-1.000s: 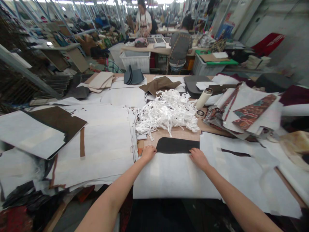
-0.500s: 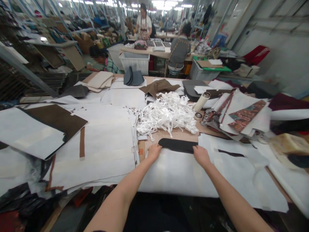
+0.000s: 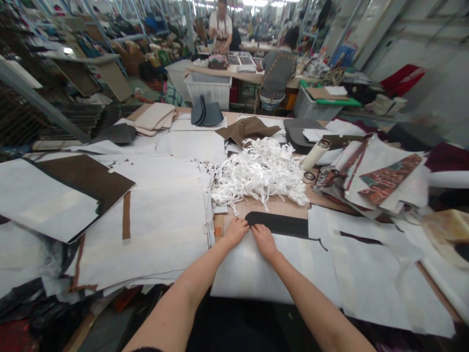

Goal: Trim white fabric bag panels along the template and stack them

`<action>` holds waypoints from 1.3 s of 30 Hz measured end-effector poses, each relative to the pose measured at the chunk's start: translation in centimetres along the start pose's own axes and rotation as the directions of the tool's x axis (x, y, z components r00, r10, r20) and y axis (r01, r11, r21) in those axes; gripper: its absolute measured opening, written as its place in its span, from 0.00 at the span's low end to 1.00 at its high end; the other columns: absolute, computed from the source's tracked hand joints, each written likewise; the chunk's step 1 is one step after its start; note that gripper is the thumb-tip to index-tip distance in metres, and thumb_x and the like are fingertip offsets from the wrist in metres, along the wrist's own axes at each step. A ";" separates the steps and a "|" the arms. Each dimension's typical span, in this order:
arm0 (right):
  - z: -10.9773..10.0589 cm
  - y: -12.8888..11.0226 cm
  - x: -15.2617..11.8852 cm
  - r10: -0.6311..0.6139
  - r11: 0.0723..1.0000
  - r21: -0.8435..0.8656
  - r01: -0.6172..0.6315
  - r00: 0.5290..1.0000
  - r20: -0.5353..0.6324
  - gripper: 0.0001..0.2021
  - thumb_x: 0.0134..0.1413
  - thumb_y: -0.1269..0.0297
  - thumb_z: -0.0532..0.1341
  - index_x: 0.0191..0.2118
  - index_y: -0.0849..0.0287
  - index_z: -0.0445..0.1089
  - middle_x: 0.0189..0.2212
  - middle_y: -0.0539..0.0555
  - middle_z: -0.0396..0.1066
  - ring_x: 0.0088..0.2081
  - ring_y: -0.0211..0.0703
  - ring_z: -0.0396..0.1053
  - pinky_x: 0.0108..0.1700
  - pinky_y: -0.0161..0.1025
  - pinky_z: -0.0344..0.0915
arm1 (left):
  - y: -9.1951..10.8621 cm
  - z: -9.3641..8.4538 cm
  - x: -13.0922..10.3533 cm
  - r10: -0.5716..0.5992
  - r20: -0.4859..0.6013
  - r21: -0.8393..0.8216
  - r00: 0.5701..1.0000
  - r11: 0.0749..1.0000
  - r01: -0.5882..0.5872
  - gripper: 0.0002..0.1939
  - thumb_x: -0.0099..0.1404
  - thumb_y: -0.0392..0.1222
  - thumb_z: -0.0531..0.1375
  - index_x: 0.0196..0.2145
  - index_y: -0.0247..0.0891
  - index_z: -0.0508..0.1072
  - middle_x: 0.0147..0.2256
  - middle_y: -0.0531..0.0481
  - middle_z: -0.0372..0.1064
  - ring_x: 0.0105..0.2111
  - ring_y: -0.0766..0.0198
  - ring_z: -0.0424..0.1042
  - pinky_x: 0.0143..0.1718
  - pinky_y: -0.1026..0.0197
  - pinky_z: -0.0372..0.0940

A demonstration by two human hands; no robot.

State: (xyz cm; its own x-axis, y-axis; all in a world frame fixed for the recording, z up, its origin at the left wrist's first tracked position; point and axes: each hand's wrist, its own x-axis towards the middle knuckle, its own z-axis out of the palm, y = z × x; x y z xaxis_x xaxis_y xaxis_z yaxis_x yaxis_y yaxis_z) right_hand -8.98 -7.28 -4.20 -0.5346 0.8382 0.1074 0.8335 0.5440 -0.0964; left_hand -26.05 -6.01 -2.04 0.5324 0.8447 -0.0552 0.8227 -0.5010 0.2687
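Shifted right hand [image 3: 262, 238] left over the last half second: off the right part of black piece [image 3: 282, 224], in just beside left hand [image 3: 236, 231], nearly touching it. Kept left hand about where seen before, at the near edge of black piece, by its rounded left corner. Showing more of black piece toward its right end now, plus dark curl [image 3: 323, 244] near the far edge of white sheet [image 3: 271, 269], not visible earlier.

Holding fingers close together on both hands, bent down along the line between black piece and white sheet. Can't tell: pinched on an edge or only pressing.

Have black piece lying on tan tabletop [image 3: 289, 210], just beyond both hands, short of white ribbon pile [image 3: 262, 171]. Have its straight right end at the left edge of right sheet [image 3: 377, 269]; can't tell touching from tucked under. Have white sheet spread toward the body, under both forearms.

Find left stack [image 3: 164, 210] of white sheets well left of the hands, bearing brown strip [image 3: 126, 215]. Find cream flask [image 3: 316, 153] standing tilted-looking right of the ribbons, dark ring [image 3: 309, 176] near its base. See patterned bundle [image 3: 392, 178] farther right, brown cloth [image 3: 249, 129] behind the ribbons.
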 end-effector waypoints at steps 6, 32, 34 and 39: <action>-0.5 4.7 -4.3 -0.109 0.992 -0.071 0.103 0.992 -0.071 0.18 0.55 0.79 0.47 0.48 0.63 0.66 0.43 0.60 0.67 0.47 0.49 0.61 0.48 0.46 0.61 | -1.2 -0.9 -1.5 0.039 0.028 0.055 0.999 0.998 -0.041 0.14 0.67 0.35 0.46 0.43 0.40 0.69 0.40 0.45 0.67 0.43 0.59 0.61 0.51 0.53 0.49; 0.0 -4.5 6.2 0.273 0.933 0.189 -0.306 0.944 0.183 0.09 0.59 0.66 0.52 0.40 0.58 0.68 0.37 0.54 0.68 0.40 0.43 0.63 0.40 0.36 0.55 | -2.0 0.2 -1.4 -0.640 0.045 -0.550 0.767 0.626 0.553 0.10 0.59 0.34 0.56 0.40 0.34 0.70 0.37 0.47 0.72 0.37 0.63 0.69 0.39 0.63 0.62; 0.6 -4.6 6.2 0.300 0.932 0.163 -0.323 0.942 0.150 0.08 0.59 0.66 0.52 0.38 0.58 0.69 0.37 0.54 0.67 0.40 0.43 0.62 0.38 0.36 0.53 | -1.8 0.6 -2.0 -0.669 0.062 -0.566 0.741 0.588 0.578 0.09 0.58 0.33 0.56 0.37 0.33 0.71 0.36 0.46 0.72 0.36 0.62 0.70 0.39 0.61 0.63; 1.8 -4.5 5.8 0.274 0.957 0.095 -0.274 0.962 0.013 0.05 0.58 0.67 0.55 0.37 0.58 0.68 0.34 0.54 0.67 0.38 0.45 0.60 0.37 0.38 0.51 | -0.9 1.0 -3.2 -0.661 0.012 -0.445 0.750 0.668 0.596 0.09 0.62 0.34 0.52 0.36 0.36 0.72 0.39 0.47 0.69 0.42 0.61 0.67 0.45 0.59 0.60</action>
State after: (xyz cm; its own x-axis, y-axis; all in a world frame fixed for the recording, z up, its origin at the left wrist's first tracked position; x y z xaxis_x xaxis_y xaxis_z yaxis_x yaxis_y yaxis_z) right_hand -16.08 -4.84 -4.93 -0.2875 0.9556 0.0642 0.9309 0.2946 -0.2161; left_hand -28.33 -8.41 -3.04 -0.1419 0.9626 -0.2309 0.7788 0.2526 0.5742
